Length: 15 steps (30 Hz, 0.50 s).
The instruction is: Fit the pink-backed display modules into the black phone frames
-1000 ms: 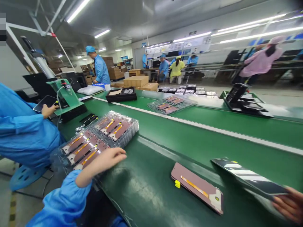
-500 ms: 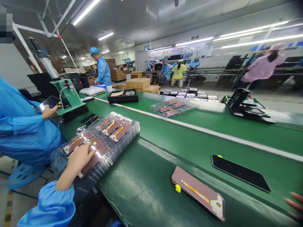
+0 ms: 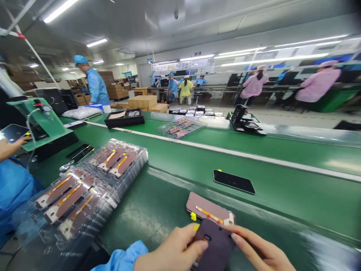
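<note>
My left hand grips a dark phone screen panel along its left side, thumb on the upper face. At the panel's top right corner, the fingertips of my right hand close on its edge. A yellow tab shows by my left fingers. Just beyond lies a stack of brownish phone screens with an orange flex cable and yellow tabs at its side. To the left stands a pile of clear plastic trays with several brown-backed screens in the top one.
A black phone screen lies farther right on the green bench. Beyond the white strip sit another clear tray, a black box and a black stand. A co-worker's hand is at a green press at left.
My left hand has come from the tray pile to the front of the bench with a panel. My right hand has moved in from the right edge onto it. The view has turned right.
</note>
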Each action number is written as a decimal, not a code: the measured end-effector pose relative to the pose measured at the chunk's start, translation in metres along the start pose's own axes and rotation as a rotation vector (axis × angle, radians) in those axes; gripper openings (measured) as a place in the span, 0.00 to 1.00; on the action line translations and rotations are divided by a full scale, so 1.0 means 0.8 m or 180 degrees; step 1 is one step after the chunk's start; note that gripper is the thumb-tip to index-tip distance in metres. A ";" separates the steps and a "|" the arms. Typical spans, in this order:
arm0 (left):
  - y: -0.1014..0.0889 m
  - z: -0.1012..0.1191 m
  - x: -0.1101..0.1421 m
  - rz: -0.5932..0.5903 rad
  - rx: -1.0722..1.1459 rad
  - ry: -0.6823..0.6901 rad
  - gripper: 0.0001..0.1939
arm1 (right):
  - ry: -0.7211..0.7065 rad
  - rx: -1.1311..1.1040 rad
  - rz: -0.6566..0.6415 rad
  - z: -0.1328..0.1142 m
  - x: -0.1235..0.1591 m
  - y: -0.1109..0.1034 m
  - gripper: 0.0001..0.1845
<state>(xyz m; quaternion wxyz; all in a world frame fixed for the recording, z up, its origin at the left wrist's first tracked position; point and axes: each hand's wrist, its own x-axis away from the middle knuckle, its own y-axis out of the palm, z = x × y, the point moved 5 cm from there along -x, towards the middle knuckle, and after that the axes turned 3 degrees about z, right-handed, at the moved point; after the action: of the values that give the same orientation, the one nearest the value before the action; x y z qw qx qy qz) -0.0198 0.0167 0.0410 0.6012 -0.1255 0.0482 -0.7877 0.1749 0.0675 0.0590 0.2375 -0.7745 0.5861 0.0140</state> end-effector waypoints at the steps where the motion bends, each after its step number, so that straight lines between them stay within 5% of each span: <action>1: 0.013 -0.008 -0.006 -0.0082 0.0209 -0.0006 0.13 | -0.0101 0.0165 0.0151 -0.003 0.001 -0.005 0.15; 6: 0.046 -0.037 -0.022 0.0001 0.0768 -0.0163 0.19 | -0.1068 0.1284 0.0916 -0.004 0.021 -0.020 0.12; 11: 0.040 -0.034 -0.040 0.0332 0.1049 -0.0154 0.22 | -0.2573 0.2225 0.1158 -0.038 0.053 0.014 0.15; 13: 0.035 -0.028 -0.049 0.0319 0.1100 -0.0084 0.24 | -0.2523 0.1943 0.0992 -0.049 0.054 0.025 0.12; 15: 0.034 -0.025 -0.055 0.0136 0.1101 -0.0088 0.26 | -0.2006 0.1528 0.0956 -0.050 0.045 0.026 0.09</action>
<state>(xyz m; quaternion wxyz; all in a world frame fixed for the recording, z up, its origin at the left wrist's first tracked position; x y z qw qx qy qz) 0.0114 0.0497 0.0097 0.6310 -0.0300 -0.0937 -0.7695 0.1570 0.0157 0.0763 0.5741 -0.5610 0.5779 0.1477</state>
